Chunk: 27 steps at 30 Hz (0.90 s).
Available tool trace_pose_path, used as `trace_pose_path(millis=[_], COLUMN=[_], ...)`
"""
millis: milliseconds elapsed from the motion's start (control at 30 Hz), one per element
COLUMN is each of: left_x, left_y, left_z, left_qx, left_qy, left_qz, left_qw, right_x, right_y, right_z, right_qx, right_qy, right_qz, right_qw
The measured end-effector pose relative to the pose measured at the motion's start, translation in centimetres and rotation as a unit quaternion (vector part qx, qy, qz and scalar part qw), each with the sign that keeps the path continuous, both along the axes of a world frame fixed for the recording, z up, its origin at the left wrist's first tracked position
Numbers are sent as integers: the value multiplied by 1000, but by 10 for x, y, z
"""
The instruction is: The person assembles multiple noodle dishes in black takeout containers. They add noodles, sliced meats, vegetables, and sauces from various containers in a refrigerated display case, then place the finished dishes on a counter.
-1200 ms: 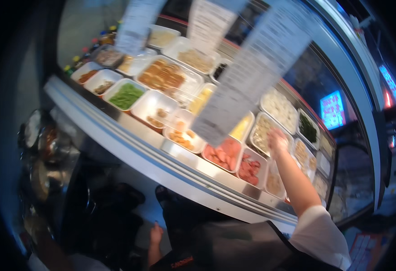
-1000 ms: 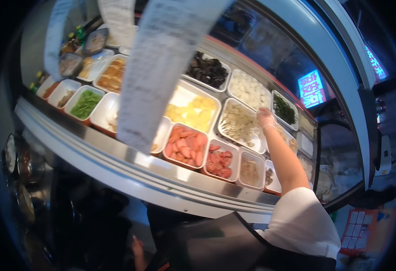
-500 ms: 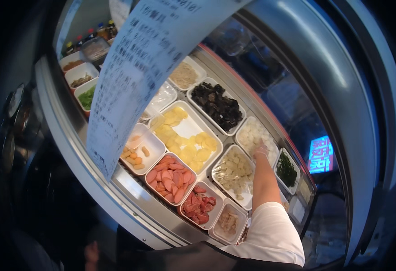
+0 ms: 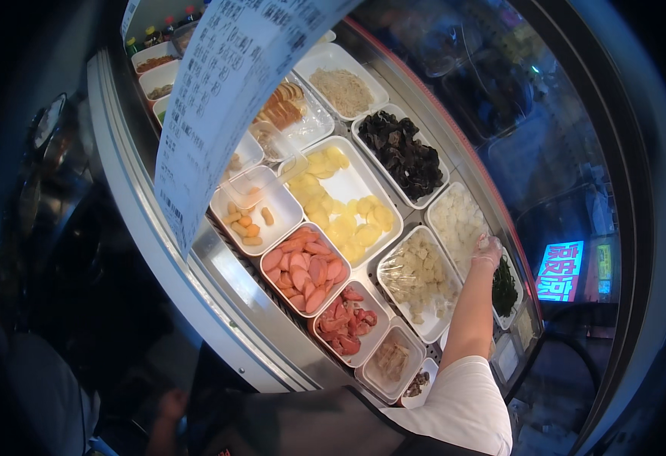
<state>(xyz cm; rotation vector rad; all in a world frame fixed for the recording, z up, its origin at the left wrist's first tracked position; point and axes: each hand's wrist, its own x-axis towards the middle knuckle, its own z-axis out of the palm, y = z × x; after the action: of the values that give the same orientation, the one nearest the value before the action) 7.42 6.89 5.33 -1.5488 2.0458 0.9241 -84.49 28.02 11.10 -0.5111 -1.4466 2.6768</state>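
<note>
In a thin clear glove, my right hand (image 4: 487,249) is at the near right end of a white tray of white chunks (image 4: 454,216), close to a tray of dark green leaves (image 4: 504,290). Its fingers are curled together; whatever they hold is too small to name. My right arm (image 4: 469,315), in a short white sleeve, reaches across from the lower right. Low on the left, a blurred hand, seemingly my left hand (image 4: 170,409), hangs in shadow, its fingers not readable. Beside my right forearm lies a tray of pale cubes (image 4: 420,277) partly under clear film.
A long printed paper slip (image 4: 219,99) hangs close to the camera, hiding trays behind it. Around it sit trays of black fungus (image 4: 401,156), yellow slices (image 4: 321,194), pink sausage slices (image 4: 306,270), red meat (image 4: 344,323) and pale shreds (image 4: 340,91). A metal counter edge (image 4: 204,323) curves along the left.
My right hand has come out of the white chunks toward the tray's near right end, its fingers now curled. The view has shifted, uncovering a tray of brown slices beside the paper slip.
</note>
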Motion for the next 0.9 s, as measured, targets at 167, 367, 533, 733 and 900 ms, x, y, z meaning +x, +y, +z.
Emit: trace_pose_path(millis=[167,367,533,733,900], left_x=[-12,11,-17,-26,-1], left_y=[-6,2,-7,-8,1], left_z=[18,-23,-19,-13,-44], left_qx=[41,49,66,85,123], left_qy=[-43,-1,24,69,40], left_qz=[47,89,76,145,181], left_qw=[997,995,995,983,975], right_x=[37,158,192,191,196], right_y=[-54,-162,-193,-197,-202], right_z=[39,58,28,23,26], right_qx=[-1,446,693,684,694], right_qy=[6,6,300,301,266], right_qz=[65,474,540,574,587], right_qw=[998,760,372,335,320])
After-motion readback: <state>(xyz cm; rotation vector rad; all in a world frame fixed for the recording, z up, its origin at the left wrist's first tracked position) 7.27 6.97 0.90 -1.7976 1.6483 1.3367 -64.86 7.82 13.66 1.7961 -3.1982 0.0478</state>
